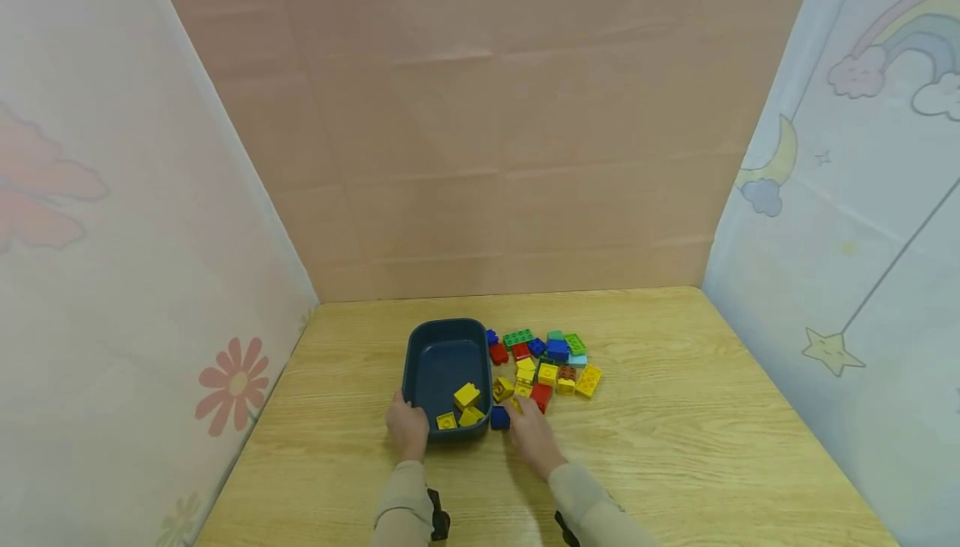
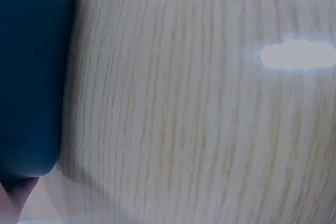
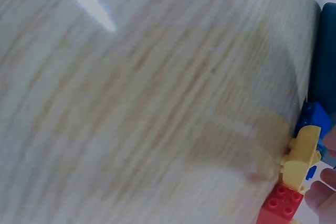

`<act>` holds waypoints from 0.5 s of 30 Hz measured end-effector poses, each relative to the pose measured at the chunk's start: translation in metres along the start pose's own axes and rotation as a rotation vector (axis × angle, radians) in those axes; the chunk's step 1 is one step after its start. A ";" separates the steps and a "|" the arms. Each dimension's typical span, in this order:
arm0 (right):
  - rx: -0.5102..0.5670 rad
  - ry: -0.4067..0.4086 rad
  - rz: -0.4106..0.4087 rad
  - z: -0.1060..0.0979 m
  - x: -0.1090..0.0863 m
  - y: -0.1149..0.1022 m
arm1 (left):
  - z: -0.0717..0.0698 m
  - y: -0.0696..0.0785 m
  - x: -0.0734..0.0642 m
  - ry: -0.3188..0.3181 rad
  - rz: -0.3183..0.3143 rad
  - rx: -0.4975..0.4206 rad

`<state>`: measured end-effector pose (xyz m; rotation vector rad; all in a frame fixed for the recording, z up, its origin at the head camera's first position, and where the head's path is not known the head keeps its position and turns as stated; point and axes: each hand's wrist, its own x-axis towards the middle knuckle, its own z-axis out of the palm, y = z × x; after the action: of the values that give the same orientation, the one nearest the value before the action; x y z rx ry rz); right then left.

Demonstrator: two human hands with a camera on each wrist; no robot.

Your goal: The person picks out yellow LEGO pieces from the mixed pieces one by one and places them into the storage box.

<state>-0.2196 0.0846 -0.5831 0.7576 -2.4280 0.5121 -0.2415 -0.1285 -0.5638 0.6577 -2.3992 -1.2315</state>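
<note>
My left hand (image 1: 408, 428) grips the near left side of a dark blue plastic bin (image 1: 446, 330); only a bit of the hand (image 2: 13, 198) shows in the left wrist view, below the bin wall (image 2: 31, 82). Several yellow toy bricks (image 1: 467, 395) lie in the near end of the bin. Right of the bin, my right hand (image 1: 534, 437) has its fingertips (image 3: 317, 195) close beside a yellow brick (image 3: 302, 153) with a curved side. I cannot tell whether they pinch it. A blue brick (image 1: 500, 419) sits between this hand and the bin, and a red brick (image 3: 282, 203) is beside the yellow one.
More loose bricks in several colours spread right of the bin, among them a green brick (image 1: 518, 338), a blue brick (image 1: 557, 350) and a yellow brick (image 1: 588, 381). Printed cloth walls flank the wooden table (image 1: 690, 430), with a tan sheet (image 1: 487, 155) behind it.
</note>
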 end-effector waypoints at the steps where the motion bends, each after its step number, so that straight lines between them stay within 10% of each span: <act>1: -0.010 -0.016 0.012 0.000 -0.001 0.000 | 0.000 0.000 0.000 -0.002 0.003 -0.003; 15: -0.045 -0.089 0.070 0.001 -0.005 0.001 | 0.002 -0.003 0.001 -0.004 0.030 -0.036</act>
<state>-0.2170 0.0873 -0.5876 0.6921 -2.5472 0.4574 -0.2425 -0.1290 -0.5673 0.6062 -2.3758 -1.2623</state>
